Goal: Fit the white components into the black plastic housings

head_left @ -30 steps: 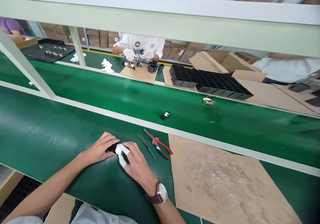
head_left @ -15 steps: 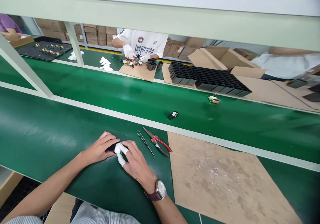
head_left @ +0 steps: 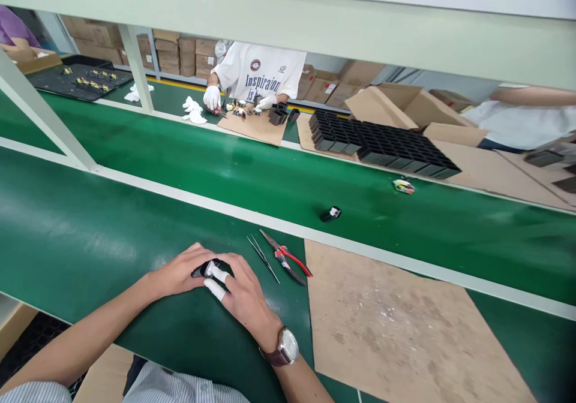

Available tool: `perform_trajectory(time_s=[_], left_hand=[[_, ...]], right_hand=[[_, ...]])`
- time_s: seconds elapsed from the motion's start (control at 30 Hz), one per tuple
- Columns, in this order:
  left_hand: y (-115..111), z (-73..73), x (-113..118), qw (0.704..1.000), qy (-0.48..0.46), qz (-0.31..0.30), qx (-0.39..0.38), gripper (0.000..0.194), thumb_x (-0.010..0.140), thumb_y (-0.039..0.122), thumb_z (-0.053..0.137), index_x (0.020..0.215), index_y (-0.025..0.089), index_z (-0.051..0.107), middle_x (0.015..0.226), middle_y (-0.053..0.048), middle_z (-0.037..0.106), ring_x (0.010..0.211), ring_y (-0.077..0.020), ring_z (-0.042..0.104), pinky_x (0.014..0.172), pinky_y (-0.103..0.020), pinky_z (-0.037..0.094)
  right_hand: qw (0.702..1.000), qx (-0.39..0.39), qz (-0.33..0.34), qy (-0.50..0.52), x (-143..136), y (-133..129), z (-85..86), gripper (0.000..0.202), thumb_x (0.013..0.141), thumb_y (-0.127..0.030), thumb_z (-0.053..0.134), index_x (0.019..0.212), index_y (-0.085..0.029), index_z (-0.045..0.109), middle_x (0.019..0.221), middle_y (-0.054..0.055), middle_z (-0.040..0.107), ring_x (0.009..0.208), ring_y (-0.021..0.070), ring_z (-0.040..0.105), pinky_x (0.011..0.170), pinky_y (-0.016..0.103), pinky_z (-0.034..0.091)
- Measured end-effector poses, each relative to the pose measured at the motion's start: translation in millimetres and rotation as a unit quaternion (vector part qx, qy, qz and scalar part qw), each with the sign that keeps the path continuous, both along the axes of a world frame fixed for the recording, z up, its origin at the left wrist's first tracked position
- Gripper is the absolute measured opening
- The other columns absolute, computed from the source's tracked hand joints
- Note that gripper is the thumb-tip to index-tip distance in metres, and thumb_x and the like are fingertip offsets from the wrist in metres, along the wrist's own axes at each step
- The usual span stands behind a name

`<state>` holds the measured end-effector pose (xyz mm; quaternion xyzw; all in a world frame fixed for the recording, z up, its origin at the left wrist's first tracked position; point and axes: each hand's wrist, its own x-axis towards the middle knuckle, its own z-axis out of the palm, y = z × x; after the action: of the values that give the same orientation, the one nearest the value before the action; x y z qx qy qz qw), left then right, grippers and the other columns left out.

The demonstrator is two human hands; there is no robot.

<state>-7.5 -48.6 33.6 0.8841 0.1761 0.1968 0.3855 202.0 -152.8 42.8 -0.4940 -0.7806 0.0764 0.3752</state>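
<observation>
My left hand (head_left: pixel 182 269) is closed around a small black case (head_left: pixel 199 270) just above the green work surface. The open end of the case faces right, with something white and shiny in it. My right hand (head_left: pixel 243 289) touches that end with white-covered fingertips; its index finger presses at the opening and the thumb is a little below. Whether the right fingers grip anything is hidden. To the right of my hands lie metal tweezers (head_left: pixel 263 259) and red-handled pliers (head_left: pixel 285 258).
A cardboard sheet (head_left: pixel 405 325) lies at right. On the green belt (head_left: pixel 252 172) are a black case (head_left: pixel 332 213) and a small colourful part (head_left: pixel 404 186). Across it, a gloved person (head_left: pixel 270 73) works beside black case rows (head_left: pixel 387 145). A frame post (head_left: pixel 49 112) slants at left.
My right thumb has moved away from the case opening, and the white stuff sits deeper in. The belt items have shifted right. The person opposite has moved a gloved hand to the left.
</observation>
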Motion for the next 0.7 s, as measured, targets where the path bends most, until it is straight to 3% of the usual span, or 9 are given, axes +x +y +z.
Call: perform_trajectory(time_s=[0.13,0.27,0.37,0.5,0.57,0.7], left_hand=[[-0.1,2.4,-0.5,1.000,-0.005,0.017,-0.019,0.043,0.101,0.027,0.067,0.143,0.023,0.056,0.120,-0.011,0.070,0.110,-0.0262,0.063,0.093,-0.039,0.057],[-1.0,1.7,-3.8,0.999,-0.002,0.037,-0.026,0.046,0.101,0.024,0.065,0.146,0.025,0.054,0.132,-0.011,0.067,0.120,-0.0253,0.064,0.103,-0.039,0.056],[-0.6,-0.1,-8.6,0.997,0.012,0.074,-0.023,0.049,0.099,0.029,0.068,0.145,0.026,0.053,0.142,-0.011,0.061,0.127,-0.0263,0.064,0.109,-0.040,0.054],[-0.2,-1.4,-10.9,0.992,0.013,0.117,-0.036,0.047,0.095,0.039,0.074,0.137,0.027,0.057,0.136,-0.010,0.064,0.119,-0.0253,0.068,0.105,-0.039,0.055],[-0.7,-2.7,-9.2,0.991,0.010,0.121,-0.053,0.040,0.100,0.039,0.068,0.137,0.028,0.057,0.132,-0.008,0.067,0.111,-0.0225,0.070,0.100,-0.038,0.057],[-2.2,-7.4,-4.9,0.990,0.007,0.125,-0.061,0.038,0.101,0.038,0.065,0.137,0.028,0.058,0.126,-0.007,0.070,0.105,-0.0211,0.072,0.097,-0.037,0.058]], right_hand=[[0.999,-0.023,-0.011,-0.022,-6.0,1.6,-0.7,0.018,0.103,-0.036,0.066,0.111,-0.021,0.068,0.135,0.015,0.063,0.121,0.0327,0.062,0.094,0.052,0.059],[1.000,-0.006,-0.015,-0.003,2.1,2.9,-5.9,0.025,0.104,-0.034,0.064,0.126,-0.022,0.065,0.136,0.013,0.063,0.122,0.0282,0.062,0.100,0.047,0.058],[0.992,0.007,-0.118,-0.049,21.1,4.3,-12.6,0.033,0.106,-0.028,0.058,0.137,-0.018,0.059,0.133,0.016,0.063,0.121,0.0298,0.062,0.102,0.049,0.057],[0.953,-0.011,-0.254,-0.164,49.7,8.0,-22.3,0.031,0.105,-0.020,0.047,0.131,-0.010,0.061,0.118,0.021,0.066,0.111,0.0354,0.063,0.095,0.058,0.056],[0.953,-0.011,-0.248,-0.176,55.9,8.3,-23.8,0.031,0.103,-0.013,0.041,0.123,-0.012,0.064,0.108,0.018,0.068,0.102,0.0328,0.065,0.091,0.054,0.057],[0.988,-0.011,-0.138,-0.074,44.0,0.5,-12.6,0.030,0.102,-0.010,0.044,0.123,-0.017,0.064,0.106,0.011,0.067,0.094,0.0234,0.067,0.082,0.037,0.059]])
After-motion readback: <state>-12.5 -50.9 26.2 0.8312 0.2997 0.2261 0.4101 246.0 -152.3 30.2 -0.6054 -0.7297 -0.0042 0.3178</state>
